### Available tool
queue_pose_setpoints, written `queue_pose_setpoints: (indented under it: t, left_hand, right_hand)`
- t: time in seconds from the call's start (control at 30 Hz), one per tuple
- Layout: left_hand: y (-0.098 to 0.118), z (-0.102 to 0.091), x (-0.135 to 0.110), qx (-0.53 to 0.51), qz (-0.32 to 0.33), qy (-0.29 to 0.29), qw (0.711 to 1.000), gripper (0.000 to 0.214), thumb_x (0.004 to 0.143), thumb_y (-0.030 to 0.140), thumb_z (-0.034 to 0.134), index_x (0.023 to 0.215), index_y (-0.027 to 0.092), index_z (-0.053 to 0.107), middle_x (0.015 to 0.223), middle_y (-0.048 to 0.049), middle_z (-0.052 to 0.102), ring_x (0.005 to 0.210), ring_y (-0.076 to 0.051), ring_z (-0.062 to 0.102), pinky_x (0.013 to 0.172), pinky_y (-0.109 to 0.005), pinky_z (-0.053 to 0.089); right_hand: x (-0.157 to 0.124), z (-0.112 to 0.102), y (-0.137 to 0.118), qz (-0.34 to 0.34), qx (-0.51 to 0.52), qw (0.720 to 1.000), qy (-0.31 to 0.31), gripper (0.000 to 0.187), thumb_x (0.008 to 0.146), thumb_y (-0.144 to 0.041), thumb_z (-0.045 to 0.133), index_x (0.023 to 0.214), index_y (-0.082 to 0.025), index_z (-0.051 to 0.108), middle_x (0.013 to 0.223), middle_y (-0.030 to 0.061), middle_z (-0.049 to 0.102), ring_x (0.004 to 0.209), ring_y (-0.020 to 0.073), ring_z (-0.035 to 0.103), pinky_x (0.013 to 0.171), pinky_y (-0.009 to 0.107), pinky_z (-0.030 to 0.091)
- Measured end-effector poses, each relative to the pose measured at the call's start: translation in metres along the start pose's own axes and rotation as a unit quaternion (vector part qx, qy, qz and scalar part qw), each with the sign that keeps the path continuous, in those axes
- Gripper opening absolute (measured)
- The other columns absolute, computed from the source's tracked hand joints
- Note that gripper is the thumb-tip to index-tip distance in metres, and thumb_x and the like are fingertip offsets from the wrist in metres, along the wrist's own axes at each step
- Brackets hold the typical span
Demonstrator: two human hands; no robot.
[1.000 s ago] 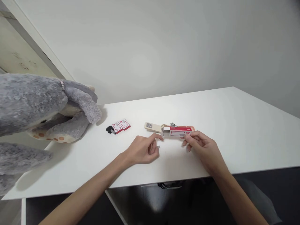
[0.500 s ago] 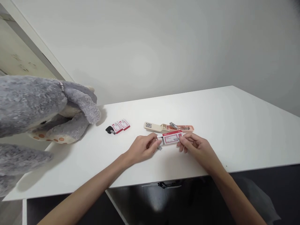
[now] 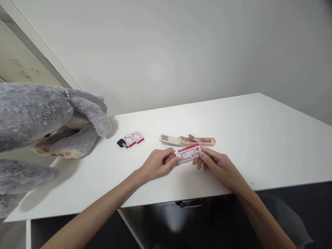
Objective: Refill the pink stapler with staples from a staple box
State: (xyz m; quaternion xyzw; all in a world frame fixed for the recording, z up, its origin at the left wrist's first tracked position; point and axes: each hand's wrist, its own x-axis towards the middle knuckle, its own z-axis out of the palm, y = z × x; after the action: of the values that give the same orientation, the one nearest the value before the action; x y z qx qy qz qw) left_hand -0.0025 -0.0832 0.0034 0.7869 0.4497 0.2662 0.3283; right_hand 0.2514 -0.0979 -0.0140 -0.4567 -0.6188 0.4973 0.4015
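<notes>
A small red-and-white staple box [image 3: 187,153] is held between my two hands, low over the white table and slightly tilted. My left hand [image 3: 161,162] has its thumb and fingers closed on the box's left end, at the flap. At the other end, my right hand [image 3: 215,165] grips the box with the thumb in front and fingers behind. A small grey piece shows just below my left fingertips, partly hidden. Right behind the box lies a cream-and-pink stapler [image 3: 172,139], unfolded, its metal part [image 3: 192,138] raised.
Two more red-and-white boxes [image 3: 134,138] lie side by side on the left of the white table [image 3: 233,121], with a small black-and-metal object [image 3: 122,143] next to them. A large grey plush toy [image 3: 89,114] leans over the left end. A wall stands behind.
The box's left end, whose flap stood open, has come to my left fingers and its opening no longer shows. The box is now tilted a little more, its right end higher.
</notes>
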Motion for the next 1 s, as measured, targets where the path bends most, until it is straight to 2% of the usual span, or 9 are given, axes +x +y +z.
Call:
queue_pose_setpoints:
  t: [0.2,0.43,0.53,0.6,0.67,0.73,0.77,0.9,1.0]
  left_hand:
    - [-0.001,-0.002,0.000,-0.040,-0.009,-0.027,0.999,0.034,0.097,0.042,0.067,0.074,0.018,0.061,0.058,0.0043,0.057,0.052,-0.008,0.046,0.053,-0.021,0.034]
    - [-0.001,-0.006,0.000,-0.069,0.004,-0.070,0.995,0.022,0.096,0.036,0.068,0.086,0.017,0.071,0.063,0.0020,0.066,0.055,-0.009,0.056,0.056,-0.020,0.040]
    - [-0.001,-0.004,0.000,-0.071,0.011,-0.059,0.996,0.024,0.097,0.039,0.067,0.094,0.016,0.073,0.062,0.0022,0.066,0.054,-0.009,0.054,0.053,-0.019,0.039]
    - [0.000,-0.003,-0.001,-0.060,0.007,-0.022,0.998,0.028,0.099,0.041,0.064,0.091,0.015,0.072,0.060,0.0027,0.063,0.052,-0.008,0.050,0.051,-0.020,0.036]
    - [0.002,-0.005,-0.004,-0.045,-0.009,0.037,0.998,0.032,0.100,0.043,0.061,0.087,0.016,0.070,0.059,0.0030,0.061,0.052,-0.009,0.048,0.052,-0.021,0.035]
    - [0.002,-0.010,-0.010,-0.034,-0.036,0.096,0.994,0.036,0.102,0.046,0.057,0.083,0.017,0.066,0.058,0.0032,0.061,0.053,-0.009,0.049,0.055,-0.022,0.037]
    - [0.001,-0.014,-0.016,-0.027,-0.050,0.123,0.991,0.038,0.103,0.048,0.056,0.082,0.017,0.063,0.058,0.0033,0.060,0.053,-0.010,0.049,0.056,-0.022,0.038]
    - [-0.016,-0.040,-0.045,0.055,-0.097,0.219,0.969,0.043,0.101,0.052,0.055,0.074,0.020,0.054,0.056,0.0042,0.056,0.053,-0.011,0.048,0.057,-0.024,0.036]
    - [-0.031,-0.061,-0.066,0.132,-0.138,0.253,0.949,0.045,0.101,0.056,0.054,0.073,0.021,0.054,0.057,0.0043,0.055,0.054,-0.012,0.047,0.059,-0.026,0.035]
  right_hand:
    - [-0.001,-0.001,0.001,-0.012,-0.027,0.999,-0.038,0.043,0.107,-0.059,0.051,0.108,-0.023,0.075,0.085,0.0039,0.074,0.077,0.0206,0.065,0.075,0.034,0.052]
    - [0.000,-0.003,-0.001,-0.029,-0.044,0.995,-0.081,0.042,0.109,-0.056,0.048,0.098,-0.024,0.073,0.085,0.0030,0.072,0.082,0.0210,0.064,0.081,0.033,0.050]
    - [0.000,-0.003,-0.001,-0.023,-0.046,0.995,-0.091,0.044,0.109,-0.056,0.046,0.099,-0.023,0.074,0.087,0.0041,0.073,0.083,0.0212,0.065,0.081,0.034,0.051]
    - [0.000,-0.003,0.001,-0.012,-0.045,0.995,-0.089,0.043,0.108,-0.055,0.048,0.105,-0.023,0.075,0.090,0.0047,0.075,0.082,0.0205,0.066,0.080,0.034,0.052]
    - [0.001,-0.002,0.003,-0.003,-0.033,0.997,-0.076,0.040,0.107,-0.053,0.051,0.122,-0.023,0.073,0.094,0.0044,0.076,0.080,0.0194,0.066,0.080,0.034,0.053]
    - [0.001,-0.001,0.006,-0.001,-0.005,0.998,-0.061,0.045,0.105,-0.050,0.055,0.140,-0.023,0.066,0.098,0.0044,0.077,0.079,0.0188,0.066,0.080,0.034,0.054]
    - [0.001,0.000,0.008,-0.001,0.007,0.998,-0.055,0.048,0.104,-0.050,0.057,0.143,-0.023,0.064,0.099,0.0048,0.077,0.079,0.0188,0.066,0.080,0.035,0.054]
    - [0.002,0.002,0.013,-0.007,0.018,0.999,-0.044,0.042,0.102,-0.053,0.059,0.125,-0.020,0.072,0.097,0.0074,0.078,0.079,0.0196,0.067,0.078,0.036,0.055]
    - [0.003,0.003,0.015,-0.018,0.033,0.998,-0.040,0.040,0.101,-0.053,0.061,0.121,-0.020,0.072,0.095,0.0070,0.078,0.077,0.0191,0.067,0.078,0.036,0.055]
